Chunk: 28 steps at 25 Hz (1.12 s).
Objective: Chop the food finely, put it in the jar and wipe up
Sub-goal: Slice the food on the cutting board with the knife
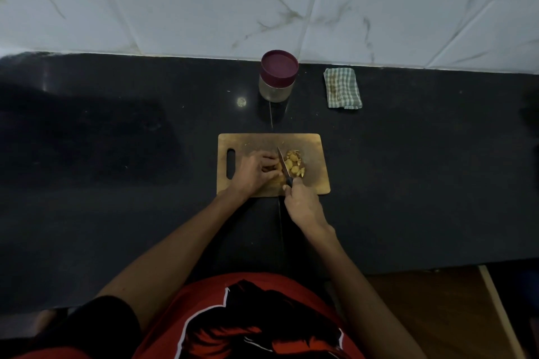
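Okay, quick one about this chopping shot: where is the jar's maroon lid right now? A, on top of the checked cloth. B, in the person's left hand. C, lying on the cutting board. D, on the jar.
D: the maroon lid sits on the jar, which stands on the counter beyond the cutting board; the left hand steadies the food and the right hand holds the knife.

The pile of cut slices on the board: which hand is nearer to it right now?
Right. The right hand grips the knife just below the cut slices. The left hand holds the uncut piece on the blade's far side.
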### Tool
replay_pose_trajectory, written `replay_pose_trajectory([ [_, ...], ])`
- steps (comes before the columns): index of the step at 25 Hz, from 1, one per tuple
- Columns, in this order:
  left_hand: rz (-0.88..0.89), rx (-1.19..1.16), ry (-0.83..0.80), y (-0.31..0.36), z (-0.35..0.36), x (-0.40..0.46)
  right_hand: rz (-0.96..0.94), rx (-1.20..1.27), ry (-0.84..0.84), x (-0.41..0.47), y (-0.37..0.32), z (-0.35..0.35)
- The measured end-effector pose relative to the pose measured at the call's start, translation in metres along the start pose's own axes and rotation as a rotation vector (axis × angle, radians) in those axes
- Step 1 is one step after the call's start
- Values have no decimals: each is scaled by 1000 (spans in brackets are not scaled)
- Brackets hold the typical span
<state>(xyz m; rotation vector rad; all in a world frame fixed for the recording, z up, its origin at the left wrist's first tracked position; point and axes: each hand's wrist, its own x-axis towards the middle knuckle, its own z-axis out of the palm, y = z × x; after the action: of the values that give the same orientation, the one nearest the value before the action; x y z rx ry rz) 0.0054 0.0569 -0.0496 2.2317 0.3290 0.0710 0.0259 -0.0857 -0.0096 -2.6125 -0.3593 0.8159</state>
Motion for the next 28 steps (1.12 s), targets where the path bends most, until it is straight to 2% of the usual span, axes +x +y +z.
replay_pose_trajectory([
  [8, 3, 20, -10, 2, 1, 2, 64, -89, -21, 8, -11, 0],
  [14, 18, 15, 4, 2, 2, 1, 31, -144, -49, 21, -23, -8],
  [23, 6, 80, 39, 6, 6, -2, 51, -109, -81, 7, -4, 2],
  [28, 23, 97, 37, 4, 8, -1, 15, -119, -72, 24, -18, -6],
])
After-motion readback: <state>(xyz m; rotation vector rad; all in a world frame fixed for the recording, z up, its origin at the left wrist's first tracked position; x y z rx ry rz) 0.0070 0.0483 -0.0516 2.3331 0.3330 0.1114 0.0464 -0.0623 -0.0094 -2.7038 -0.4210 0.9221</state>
